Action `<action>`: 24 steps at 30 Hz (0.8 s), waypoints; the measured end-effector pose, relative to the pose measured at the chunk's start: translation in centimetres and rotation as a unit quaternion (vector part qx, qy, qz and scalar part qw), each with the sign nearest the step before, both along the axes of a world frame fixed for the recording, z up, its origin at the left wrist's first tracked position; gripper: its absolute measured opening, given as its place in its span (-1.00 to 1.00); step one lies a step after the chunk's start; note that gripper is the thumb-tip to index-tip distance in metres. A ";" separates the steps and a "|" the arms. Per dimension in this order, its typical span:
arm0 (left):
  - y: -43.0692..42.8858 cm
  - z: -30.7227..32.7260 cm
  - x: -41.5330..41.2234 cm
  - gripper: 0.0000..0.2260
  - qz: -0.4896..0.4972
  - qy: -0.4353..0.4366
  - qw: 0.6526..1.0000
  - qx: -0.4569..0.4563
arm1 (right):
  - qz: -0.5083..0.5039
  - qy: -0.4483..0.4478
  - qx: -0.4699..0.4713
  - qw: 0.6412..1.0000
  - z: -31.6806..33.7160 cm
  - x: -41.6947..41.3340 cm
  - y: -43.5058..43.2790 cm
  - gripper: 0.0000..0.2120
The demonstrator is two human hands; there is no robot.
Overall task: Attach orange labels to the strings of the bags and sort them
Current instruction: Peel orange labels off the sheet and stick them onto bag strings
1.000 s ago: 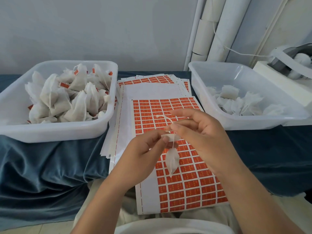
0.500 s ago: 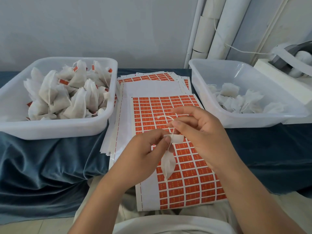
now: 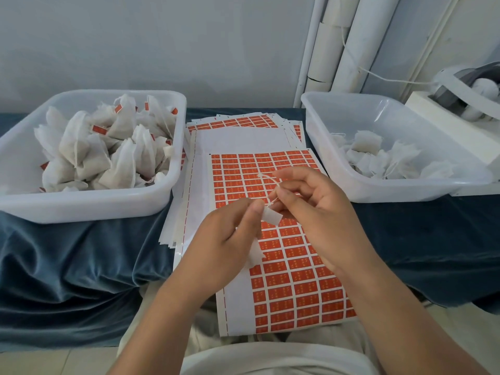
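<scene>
Over a sheet of orange labels (image 3: 286, 269), my left hand (image 3: 227, 239) pinches a label (image 3: 272, 216) whose white back faces up. Below that hand dangles a small white bag (image 3: 255, 255), partly hidden by the palm. My right hand (image 3: 311, 207) pinches the bag's white string (image 3: 270, 185), which loops up above its fingers and runs down to the label. A white bin (image 3: 89, 204) at the left is piled with labelled bags (image 3: 108, 150). The white bin (image 3: 384, 188) at the right holds several unlabelled bags (image 3: 384, 158).
More label sheets (image 3: 238, 123) lie stacked under the top one, reaching toward the wall. A blue cloth (image 3: 67, 261) covers the table. White pipes (image 3: 338, 41) stand at the back right, with a white machine (image 3: 465, 104) beside the right bin.
The bag has swung left and is now half hidden behind my left hand. Both hands stay together over the sheet, and the label has tilted under my right fingers.
</scene>
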State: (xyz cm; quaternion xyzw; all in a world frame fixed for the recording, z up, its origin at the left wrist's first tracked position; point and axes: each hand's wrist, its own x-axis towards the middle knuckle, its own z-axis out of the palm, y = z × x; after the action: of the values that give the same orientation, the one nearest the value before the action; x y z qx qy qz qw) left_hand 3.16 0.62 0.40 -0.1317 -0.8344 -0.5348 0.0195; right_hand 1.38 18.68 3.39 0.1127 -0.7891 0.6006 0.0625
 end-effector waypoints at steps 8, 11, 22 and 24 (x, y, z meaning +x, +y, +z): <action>-0.8 -0.6 -1.6 -0.78 0.038 -0.292 0.921 0.255 | 0.009 0.007 -0.021 1.000 0.0 0.1 -0.2 -0.71; -1.2 -1.0 -1.6 -0.70 -0.036 -0.325 0.884 0.333 | 0.021 0.018 -0.020 0.999 -0.2 0.2 -0.3 -0.72; -1.4 -2.1 -2.1 -0.78 -0.203 -0.395 0.784 0.435 | 0.035 0.017 -0.055 0.998 -0.5 0.3 -0.7 -0.72; -1.4 -2.2 -2.1 -0.78 -0.207 -0.388 0.785 0.438 | 0.035 0.015 -0.054 0.998 -0.5 0.3 -0.7 -0.72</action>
State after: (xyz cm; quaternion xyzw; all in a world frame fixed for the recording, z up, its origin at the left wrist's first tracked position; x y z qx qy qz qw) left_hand 1.04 -0.76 -1.85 -0.0602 -0.4010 -0.8397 -0.3612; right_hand 1.66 18.01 2.90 0.1460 -0.7503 0.6421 0.0595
